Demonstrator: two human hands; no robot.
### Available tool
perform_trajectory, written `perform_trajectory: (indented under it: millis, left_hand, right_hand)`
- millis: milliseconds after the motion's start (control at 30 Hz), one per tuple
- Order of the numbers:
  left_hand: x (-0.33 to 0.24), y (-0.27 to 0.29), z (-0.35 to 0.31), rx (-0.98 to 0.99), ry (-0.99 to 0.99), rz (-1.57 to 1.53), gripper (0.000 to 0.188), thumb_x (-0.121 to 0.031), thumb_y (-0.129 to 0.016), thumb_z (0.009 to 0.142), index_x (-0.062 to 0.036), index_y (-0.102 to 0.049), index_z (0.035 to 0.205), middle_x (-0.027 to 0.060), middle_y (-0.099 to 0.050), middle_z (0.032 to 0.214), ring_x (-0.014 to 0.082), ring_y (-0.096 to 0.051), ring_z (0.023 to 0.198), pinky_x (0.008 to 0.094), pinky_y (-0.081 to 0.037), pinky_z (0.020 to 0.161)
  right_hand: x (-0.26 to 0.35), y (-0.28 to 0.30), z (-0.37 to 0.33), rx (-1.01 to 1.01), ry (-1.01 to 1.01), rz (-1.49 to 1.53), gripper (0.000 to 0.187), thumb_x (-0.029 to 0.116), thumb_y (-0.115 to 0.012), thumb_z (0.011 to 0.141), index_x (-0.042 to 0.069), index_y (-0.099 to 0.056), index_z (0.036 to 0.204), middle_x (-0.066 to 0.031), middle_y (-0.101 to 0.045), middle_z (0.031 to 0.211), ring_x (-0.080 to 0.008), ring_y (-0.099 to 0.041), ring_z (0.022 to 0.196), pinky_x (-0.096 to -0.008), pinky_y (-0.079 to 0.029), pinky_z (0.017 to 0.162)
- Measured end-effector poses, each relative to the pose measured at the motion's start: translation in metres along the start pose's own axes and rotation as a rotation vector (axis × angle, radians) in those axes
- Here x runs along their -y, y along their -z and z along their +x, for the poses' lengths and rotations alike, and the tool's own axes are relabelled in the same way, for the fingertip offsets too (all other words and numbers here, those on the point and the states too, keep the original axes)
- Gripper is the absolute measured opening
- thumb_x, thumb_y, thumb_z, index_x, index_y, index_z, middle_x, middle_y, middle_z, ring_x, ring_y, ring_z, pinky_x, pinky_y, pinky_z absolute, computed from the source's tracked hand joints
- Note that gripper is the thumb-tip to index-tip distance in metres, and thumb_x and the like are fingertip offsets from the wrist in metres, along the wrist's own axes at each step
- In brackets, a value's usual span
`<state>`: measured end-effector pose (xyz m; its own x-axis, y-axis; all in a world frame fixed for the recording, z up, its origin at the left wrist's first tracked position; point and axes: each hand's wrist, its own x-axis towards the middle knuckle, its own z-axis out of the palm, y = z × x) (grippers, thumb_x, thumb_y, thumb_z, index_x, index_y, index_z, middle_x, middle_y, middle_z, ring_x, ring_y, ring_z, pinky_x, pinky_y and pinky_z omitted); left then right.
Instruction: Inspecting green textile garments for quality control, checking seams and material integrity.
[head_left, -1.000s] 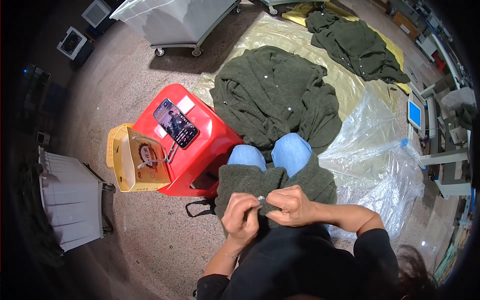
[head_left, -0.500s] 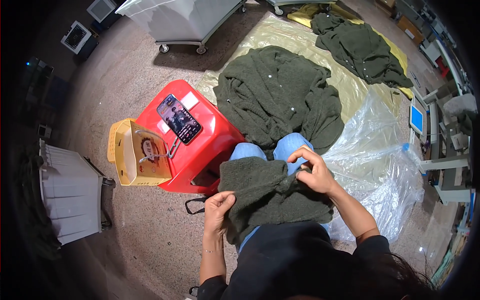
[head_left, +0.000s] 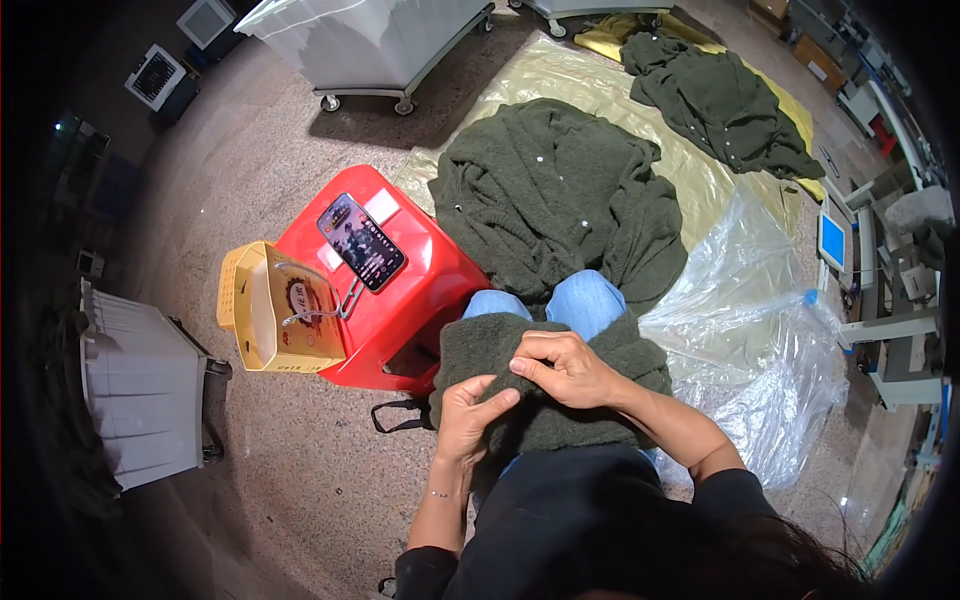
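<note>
Dark green fleece garment (head_left: 560, 385) draped over the person's lap, bunched across the thighs with its long axis running side to side, one end spilling toward the red plastic stool (head_left: 400, 290) and the other toward the clear plastic sheeting (head_left: 760, 340). Both hands are on it, close together near the middle of the lap. Right hand (head_left: 565, 365) lies on top, fingers curled in and pinched on a small fold or spot of the fabric, though what exactly sits between the fingertips can't be made out. Left hand (head_left: 470, 415) sits just below and to the left — thumb up, fingers clamped on the near edge of the fleece. So the cloth lies right under both grips, the right hand the nearer to the knees in blue jeans (head_left: 560, 300). A phone (head_left: 362, 243) lies flat on the stool's top, a yellow basket (head_left: 275, 320) touching its left side, and a second green garment (head_left: 555, 200) is spread on the floor beyond the knees.
</note>
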<state>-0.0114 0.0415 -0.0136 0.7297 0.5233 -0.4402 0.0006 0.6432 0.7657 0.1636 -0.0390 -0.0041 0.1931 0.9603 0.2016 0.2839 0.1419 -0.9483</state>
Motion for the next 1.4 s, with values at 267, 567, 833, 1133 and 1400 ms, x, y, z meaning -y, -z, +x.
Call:
perform_trajectory:
  millis: [267,567,833,1133,1400]
  left_hand:
    - [0.010,-0.003,0.009,-0.147,-0.061,-0.120,0.009,0.004,-0.066,0.079,-0.0006,-0.064,0.087,0.0028,-0.066,0.082,0.0083,-0.061,0.070,0.0223,-0.050,0.066]
    - [0.007,-0.005,0.010,-0.108,-0.070,-0.047,0.010,0.005,-0.069,0.081,0.0000,-0.067,0.089,-0.0016,-0.063,0.083,0.0044,-0.057,0.074,0.0187,-0.046,0.069]
    - [0.014,0.000,0.013,-0.102,-0.199,-0.083,0.014,0.010,-0.066,0.079,-0.0005,-0.066,0.089,0.0009,-0.064,0.085,0.0064,-0.058,0.077,0.0200,-0.047,0.074]
    - [0.031,-0.013,0.027,-0.387,-0.418,-0.039,0.015,0.004,-0.056,0.082,-0.0026,-0.066,0.091,-0.0007,-0.062,0.083,0.0065,-0.055,0.071,0.0195,-0.044,0.065]
    - [-0.013,0.039,0.012,-0.201,-0.196,-0.155,0.012,-0.001,-0.058,0.081,0.0017,-0.062,0.092,0.0106,-0.068,0.086,0.0175,-0.065,0.074,0.0279,-0.054,0.070]
  right_hand:
    - [-0.003,-0.008,-0.005,-0.067,0.002,-0.062,0.015,0.012,-0.059,0.089,-0.001,-0.057,0.081,-0.0134,-0.055,0.073,-0.0306,-0.056,0.064,-0.0372,-0.043,0.059]
    - [-0.004,-0.012,-0.005,-0.174,-0.052,-0.038,0.015,0.011,-0.060,0.088,-0.002,-0.058,0.081,-0.0134,-0.058,0.074,-0.0299,-0.057,0.063,-0.0371,-0.044,0.057]
    - [-0.003,-0.018,-0.008,-0.168,0.023,-0.107,0.010,0.006,-0.063,0.086,-0.002,-0.058,0.081,-0.0106,-0.055,0.071,-0.0247,-0.054,0.060,-0.0339,-0.042,0.054]
    - [0.005,-0.015,-0.019,-0.027,0.200,-0.411,0.016,0.013,-0.068,0.082,0.003,-0.055,0.082,-0.0105,-0.052,0.079,-0.0310,-0.058,0.065,-0.0385,-0.047,0.053]
    - [-0.017,0.076,-0.065,0.011,-0.226,-0.545,0.017,0.004,-0.067,0.076,0.004,-0.065,0.093,-0.0098,-0.061,0.089,-0.0309,-0.062,0.086,-0.0358,-0.050,0.072]
